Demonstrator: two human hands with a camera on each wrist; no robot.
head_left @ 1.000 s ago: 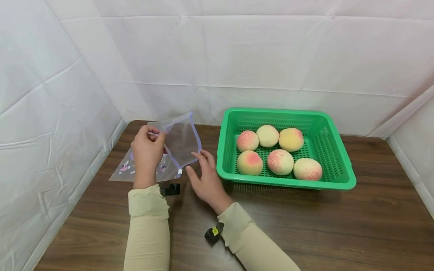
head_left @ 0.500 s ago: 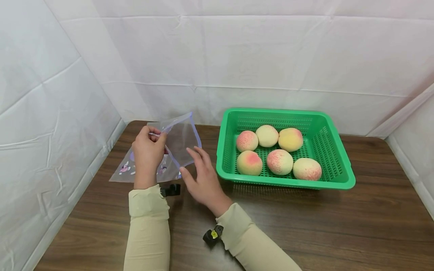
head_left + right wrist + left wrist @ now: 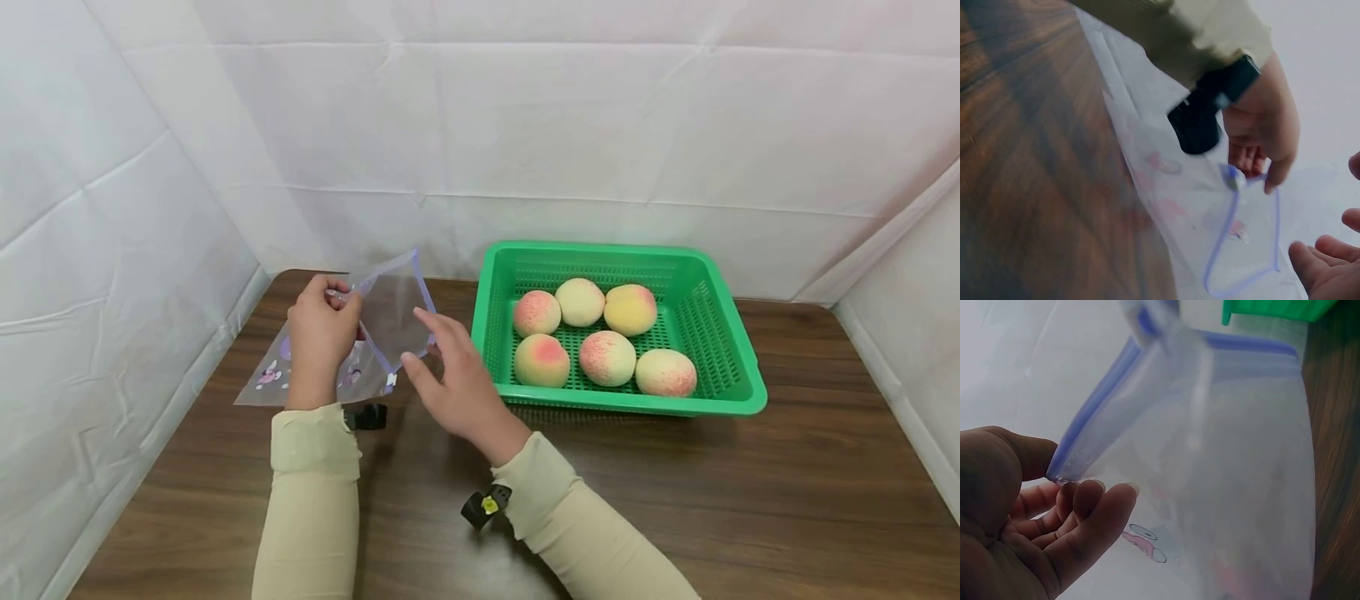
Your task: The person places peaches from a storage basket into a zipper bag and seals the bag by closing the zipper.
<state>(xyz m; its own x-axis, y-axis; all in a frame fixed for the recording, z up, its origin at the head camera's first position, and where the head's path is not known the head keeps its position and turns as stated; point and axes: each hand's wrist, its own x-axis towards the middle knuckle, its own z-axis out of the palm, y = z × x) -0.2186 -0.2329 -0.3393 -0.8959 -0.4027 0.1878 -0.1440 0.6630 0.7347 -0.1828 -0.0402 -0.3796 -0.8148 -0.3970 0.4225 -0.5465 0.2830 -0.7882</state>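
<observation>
A clear zip bag (image 3: pixel 393 312) with purple edging and cartoon prints hangs with its mouth spread apart. My left hand (image 3: pixel 321 333) pinches the purple edge between thumb and fingers; the left wrist view shows the thumb (image 3: pixel 1038 456) right on that strip. At the near corner of the mouth sits a white slider (image 3: pixel 392 380). My right hand (image 3: pixel 461 387) is beside the mouth, thumb and fingers spread, holding nothing. In the right wrist view its fingers (image 3: pixel 1329 265) stand a little apart from the purple rim.
To the right is a green perforated basket (image 3: pixel 600 402) holding several peaches (image 3: pixel 542 361) in two rows. The dark wooden table (image 3: pixel 675 500) meets white cloth walls (image 3: pixel 525 125) at the back and sides. Black camera straps (image 3: pixel 480 508) are on both wrists.
My right hand has let the bag's edge go and drawn slightly back, its fingers spreading. The left hand keeps its pinch. The head view has shifted slightly.
</observation>
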